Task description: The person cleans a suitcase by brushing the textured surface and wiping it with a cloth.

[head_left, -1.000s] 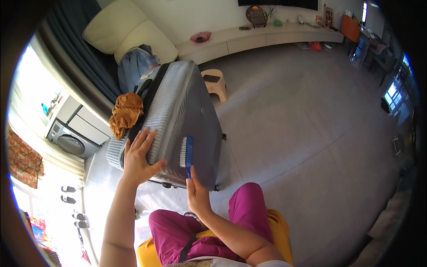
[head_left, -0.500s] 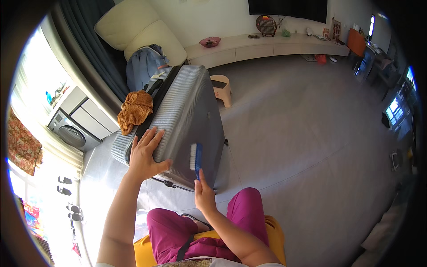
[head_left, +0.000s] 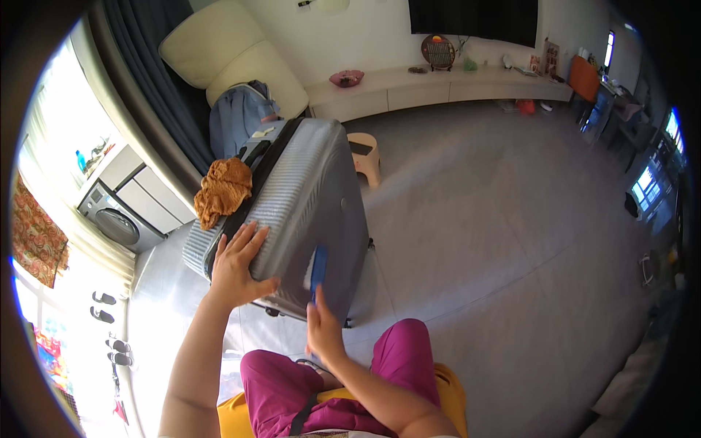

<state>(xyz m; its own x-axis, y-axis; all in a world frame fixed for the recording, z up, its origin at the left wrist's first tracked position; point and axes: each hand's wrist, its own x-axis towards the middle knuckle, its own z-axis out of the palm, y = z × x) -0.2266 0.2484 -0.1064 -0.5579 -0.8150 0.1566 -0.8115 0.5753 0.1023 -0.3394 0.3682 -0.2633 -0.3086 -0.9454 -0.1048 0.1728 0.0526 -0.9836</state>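
A grey ribbed suitcase (head_left: 315, 197) stands upright before my knees. My left hand (head_left: 239, 270) rests on its near top edge, fingers spread and thumb out. A blue scrub brush (head_left: 318, 268) with white bristles is gripped by its handle in my right hand (head_left: 324, 332). The bristles face left, at the suitcase's broad side; whether they touch it I cannot tell. A crumpled orange-brown cloth (head_left: 223, 191) lies on top of the suitcase, beside the black carry handle (head_left: 253, 155).
Behind the suitcase are a blue-grey backpack (head_left: 239, 113) and a cream folded cushion (head_left: 226, 51). A small beige stool (head_left: 366, 157) stands just past its right side. Along the back wall runs a low cabinet (head_left: 416, 95). A washing machine (head_left: 117, 219) is at the left.
My right hand and the brush have shifted slightly left and down, and the brush has tilted. My left hand stays on the suitcase. The whole view has shifted a little.
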